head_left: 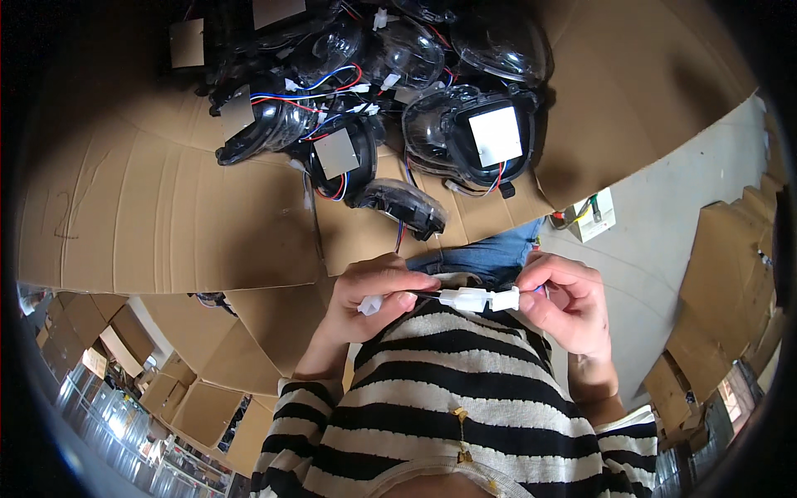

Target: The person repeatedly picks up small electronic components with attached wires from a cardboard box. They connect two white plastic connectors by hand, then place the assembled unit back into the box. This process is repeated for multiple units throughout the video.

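Note:
Close in front of my striped top, both hands are closed on small white plastic wire connectors. My left hand point(374, 295) pinches black wires behind the longer connector point(462, 300); another white connector point(370, 305) pokes out by its fingers. My right hand point(569, 300) grips the shorter connector point(504, 300) between thumb and fingertips, with a bit of coloured wire at its back. The two connectors are in line, end to end; whether they are fully joined I cannot tell. Just beyond my hands, a clear-fronted lamp unit point(404, 206) trails red and blue wires.
Several black lamp units with clear covers, such as one with a square plate point(496, 137), are heaped on a cardboard sheet point(166, 207). A white box with coloured leads point(594, 214) stands on the grey floor at right. Cardboard boxes point(722, 290) stand on both sides.

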`<state>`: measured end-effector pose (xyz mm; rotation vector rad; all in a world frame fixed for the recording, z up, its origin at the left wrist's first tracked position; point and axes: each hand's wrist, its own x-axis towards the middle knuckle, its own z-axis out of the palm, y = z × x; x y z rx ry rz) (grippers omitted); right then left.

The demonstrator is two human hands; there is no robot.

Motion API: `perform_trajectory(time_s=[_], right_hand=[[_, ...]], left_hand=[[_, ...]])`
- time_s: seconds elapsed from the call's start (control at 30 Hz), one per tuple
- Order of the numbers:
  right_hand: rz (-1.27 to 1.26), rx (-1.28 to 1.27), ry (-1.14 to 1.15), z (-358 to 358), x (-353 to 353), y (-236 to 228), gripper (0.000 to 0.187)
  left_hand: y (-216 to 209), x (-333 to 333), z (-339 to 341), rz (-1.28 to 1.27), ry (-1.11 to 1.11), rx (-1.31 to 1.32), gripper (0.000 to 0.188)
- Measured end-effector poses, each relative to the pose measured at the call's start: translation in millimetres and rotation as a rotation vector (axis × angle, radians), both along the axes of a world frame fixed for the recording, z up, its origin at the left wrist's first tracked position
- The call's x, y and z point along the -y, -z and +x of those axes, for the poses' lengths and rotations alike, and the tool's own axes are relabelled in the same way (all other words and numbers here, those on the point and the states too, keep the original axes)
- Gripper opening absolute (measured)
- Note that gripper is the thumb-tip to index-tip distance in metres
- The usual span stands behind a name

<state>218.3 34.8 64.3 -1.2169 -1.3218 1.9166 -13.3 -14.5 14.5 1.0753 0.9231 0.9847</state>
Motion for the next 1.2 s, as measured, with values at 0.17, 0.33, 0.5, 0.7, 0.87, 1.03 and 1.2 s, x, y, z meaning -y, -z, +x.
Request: perform_trajectory(time_s=[0.17, 0.33, 0.5, 0.7, 0.87, 1.03, 1.2], right_hand=[[-0.092, 0.013, 0.004, -2, -1, -5, 0.003], [-0.053, 0.141, -0.087, -1, -2, -2, 0.004], [0.06, 0.202, -0.188, -3, -2, 1, 0.006], [0.188, -0.132, -0.176, 21, -12, -16, 0.005], [0.191, -0.719, -0.224, 44, -7, -42, 0.008], [0.324, -1.119, -0.119, 36, -10, -54, 0.006], [0.567, -1.23, 0.044, 38, -8, -60, 0.005]], left_hand=[[-5, -7, 0, 0.062, 0.027, -0.117, 0.025], [-10, -12, 0, 0.173, 0.051, -0.274, 0.029], [-18, -7, 0, 0.291, 0.092, -0.432, 0.032], [-44, 69, -51, 0.42, -0.65, -0.94, 0.014], [-173, 119, -160, 0.649, -1.434, -0.554, 0.013], [-185, 192, -279, 0.199, -1.534, -1.962, 0.03], [-48, 196, -325, -0.27, -0.777, -1.497, 0.027]])
